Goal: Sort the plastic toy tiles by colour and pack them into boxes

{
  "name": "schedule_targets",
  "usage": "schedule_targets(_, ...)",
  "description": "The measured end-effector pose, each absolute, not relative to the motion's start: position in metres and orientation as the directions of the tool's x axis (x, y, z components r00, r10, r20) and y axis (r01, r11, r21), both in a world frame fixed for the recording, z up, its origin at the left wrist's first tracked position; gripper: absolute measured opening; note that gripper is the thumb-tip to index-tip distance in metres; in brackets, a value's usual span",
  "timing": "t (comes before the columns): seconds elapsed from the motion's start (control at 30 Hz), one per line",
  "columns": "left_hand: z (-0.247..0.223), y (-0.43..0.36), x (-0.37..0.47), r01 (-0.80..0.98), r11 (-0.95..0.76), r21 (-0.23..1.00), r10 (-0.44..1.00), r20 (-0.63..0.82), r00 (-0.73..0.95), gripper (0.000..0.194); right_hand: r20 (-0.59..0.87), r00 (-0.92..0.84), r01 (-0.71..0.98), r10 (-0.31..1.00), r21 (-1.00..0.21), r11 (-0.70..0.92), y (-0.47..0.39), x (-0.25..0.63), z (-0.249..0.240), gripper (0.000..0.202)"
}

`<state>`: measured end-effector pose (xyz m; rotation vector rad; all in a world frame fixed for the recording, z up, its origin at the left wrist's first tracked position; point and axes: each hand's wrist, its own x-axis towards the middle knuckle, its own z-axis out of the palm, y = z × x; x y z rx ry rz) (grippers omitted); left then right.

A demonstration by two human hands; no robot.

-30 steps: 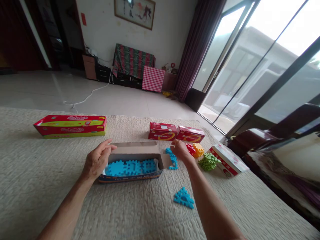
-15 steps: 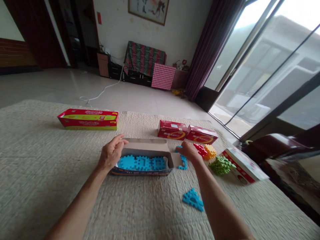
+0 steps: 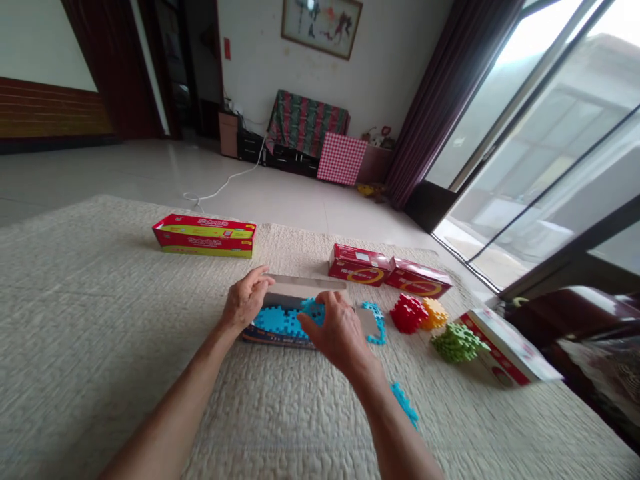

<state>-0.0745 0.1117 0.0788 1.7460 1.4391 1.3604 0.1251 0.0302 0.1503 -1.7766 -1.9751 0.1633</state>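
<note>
An open cardboard box (image 3: 280, 339) holds several blue interlocking plastic pieces (image 3: 270, 319). At its far left corner, my left hand (image 3: 249, 297) is closed on the box by the raised flap (image 3: 310, 287). My right hand (image 3: 339, 327) is over the box's right half, gripping a blue toothed building piece (image 3: 311, 308) between thumb and fingers. That hand hides the right part of the box. Just right of the side flap lies a blue piece with an open frame (image 3: 379, 327). Another blue piece (image 3: 404, 404) lies nearer me, partly covered by my right forearm.
Red (image 3: 409, 313), yellow (image 3: 435, 313) and green toothed pieces (image 3: 457, 342) sit to the right, beside a white-and-red box (image 3: 513, 347). Two dark red boxes (image 3: 359, 265) stand behind. A red and yellow-green box (image 3: 205, 236) is at the back left. A quilted cover lies underneath.
My right hand has moved left from the loose blue pieces to above the box, carrying a blue piece. My left hand stays at the box corner. The camera view has shifted left.
</note>
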Motion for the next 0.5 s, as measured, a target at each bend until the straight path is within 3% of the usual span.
schedule_targets(0.33, 0.086, 0.108, -0.074, 0.439, -0.316, 0.841, 0.926, 0.373, -0.049, 0.046, 0.187, -0.007, 0.953, 0.982, -0.295, 0.063, 0.033, 0.101, 0.131, 0.030)
schedule_targets(0.5, 0.084, 0.108, -0.074, 0.446, -0.318, 0.837, 0.926, 0.376, -0.046, 0.046, 0.284, 0.007, 0.940, 0.959, -0.328, 0.090, 0.032, 0.104, 0.134, 0.032)
